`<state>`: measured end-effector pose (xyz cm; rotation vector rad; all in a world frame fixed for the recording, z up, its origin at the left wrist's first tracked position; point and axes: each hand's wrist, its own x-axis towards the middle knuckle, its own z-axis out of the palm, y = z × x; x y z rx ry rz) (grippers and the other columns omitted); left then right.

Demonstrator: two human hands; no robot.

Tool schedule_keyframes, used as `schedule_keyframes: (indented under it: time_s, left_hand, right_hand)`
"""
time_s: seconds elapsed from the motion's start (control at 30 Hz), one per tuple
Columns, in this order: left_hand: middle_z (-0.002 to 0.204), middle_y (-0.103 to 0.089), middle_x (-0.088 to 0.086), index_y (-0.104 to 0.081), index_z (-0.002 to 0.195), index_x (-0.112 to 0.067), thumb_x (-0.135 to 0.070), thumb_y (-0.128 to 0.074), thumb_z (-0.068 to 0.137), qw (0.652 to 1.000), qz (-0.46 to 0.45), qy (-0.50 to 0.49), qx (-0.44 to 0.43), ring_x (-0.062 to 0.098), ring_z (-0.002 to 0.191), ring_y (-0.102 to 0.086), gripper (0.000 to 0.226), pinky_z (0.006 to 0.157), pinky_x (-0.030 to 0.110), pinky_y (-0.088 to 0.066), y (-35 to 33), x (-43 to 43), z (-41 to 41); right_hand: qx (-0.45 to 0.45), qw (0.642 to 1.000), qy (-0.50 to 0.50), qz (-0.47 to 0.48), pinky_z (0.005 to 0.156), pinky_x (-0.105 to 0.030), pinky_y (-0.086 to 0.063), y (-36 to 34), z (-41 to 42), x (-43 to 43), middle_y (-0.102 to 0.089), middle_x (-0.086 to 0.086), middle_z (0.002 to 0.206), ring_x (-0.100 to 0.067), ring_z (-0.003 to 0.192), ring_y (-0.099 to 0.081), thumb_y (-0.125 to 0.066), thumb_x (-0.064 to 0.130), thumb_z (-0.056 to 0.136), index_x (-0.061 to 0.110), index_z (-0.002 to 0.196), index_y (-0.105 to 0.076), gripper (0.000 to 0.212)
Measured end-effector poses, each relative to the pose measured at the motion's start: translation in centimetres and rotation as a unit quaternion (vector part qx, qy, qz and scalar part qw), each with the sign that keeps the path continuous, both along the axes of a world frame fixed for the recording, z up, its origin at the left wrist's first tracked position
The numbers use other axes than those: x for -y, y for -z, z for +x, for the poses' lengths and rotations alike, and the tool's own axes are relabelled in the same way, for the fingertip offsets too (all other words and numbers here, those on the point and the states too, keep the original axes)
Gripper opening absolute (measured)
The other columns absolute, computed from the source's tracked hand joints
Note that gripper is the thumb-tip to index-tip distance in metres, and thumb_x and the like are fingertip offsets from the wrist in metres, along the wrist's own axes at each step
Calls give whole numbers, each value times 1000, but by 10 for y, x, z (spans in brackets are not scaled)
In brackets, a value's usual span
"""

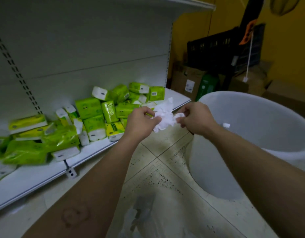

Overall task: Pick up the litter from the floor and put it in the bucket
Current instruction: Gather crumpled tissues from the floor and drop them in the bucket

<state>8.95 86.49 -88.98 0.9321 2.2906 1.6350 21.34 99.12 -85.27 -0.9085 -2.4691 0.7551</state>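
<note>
Holding a crumpled white tissue (164, 115) up in the air, both hands meet in the middle of the view. The left hand (141, 121) pinches the tissue's left edge between thumb and fingers, and the right hand (195, 117) has its fingertips closed on the right end, so the wad is gripped from both sides. It hangs above the tiled floor (158, 170), just left of the big white bucket (251, 131), not yet over the rim. The bucket sits on the right, its wide mouth open, and a small pale scrap (225, 125) shows inside near the right wrist.

Over on the left, a white shelf (37, 177) runs away into the distance, low to the floor, piled with green and yellow tissue packs (90, 117) lying every which way. A small white tag (71, 172) clips onto the shelf's front edge. Far right, brown cardboard boxes (187, 79) stand against a yellow wall, with a dark crate (217, 50) on top of them. Down near the bottom, between the forearms, a blurry pale patch (139, 215) lies on the floor tiles; what it is cannot be told.
</note>
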Motion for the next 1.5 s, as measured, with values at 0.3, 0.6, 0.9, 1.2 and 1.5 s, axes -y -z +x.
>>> schedule_keyframes:
  time_s: [0.3,0.6,0.9,1.2,1.5]
  left_hand:
    - [63,-60,-5,-60,74,-23,-16,-66,74,999,25,14,-42,17,58,-56,8,55,23,-41,-36,-57,35]
    - [100,-67,2,-66,109,-18,-22,-71,80,995,-18,99,-25,19,80,-63,30,77,34,-55,-34,-138,101]
    - [110,-66,-3,-65,108,-25,-28,-70,79,980,-62,120,-145,13,101,-59,30,92,31,-47,-1,-119,78]
    - [103,-63,-2,-61,105,-23,-30,-71,80,970,-196,83,-120,13,88,-58,28,74,25,-41,93,-29,20]
    - [123,-56,9,-55,122,-16,-34,-72,79,901,-412,133,30,21,104,-54,49,83,26,-41,210,49,38]
  right_hand:
    - [47,993,89,58,61,-25,-48,-44,78,-83,-66,-2,95,-13,76,-61,-71,24,81,21,100,-69,19]
    - [59,987,145,-45,79,-34,-47,-19,127,-128,-59,-5,126,-21,101,-58,-72,22,81,27,128,-55,50]
    - [-31,998,53,31,92,-35,-49,-13,73,-114,-62,1,121,-17,105,-58,-70,21,82,27,128,-55,48]
    - [86,981,-149,92,85,-31,-47,36,-5,-29,-63,-2,117,-20,102,-59,-66,24,79,27,118,-60,40]
    - [415,881,-219,-67,96,-32,-39,175,42,38,-47,-11,138,-27,123,-46,-65,35,85,11,136,-45,61]
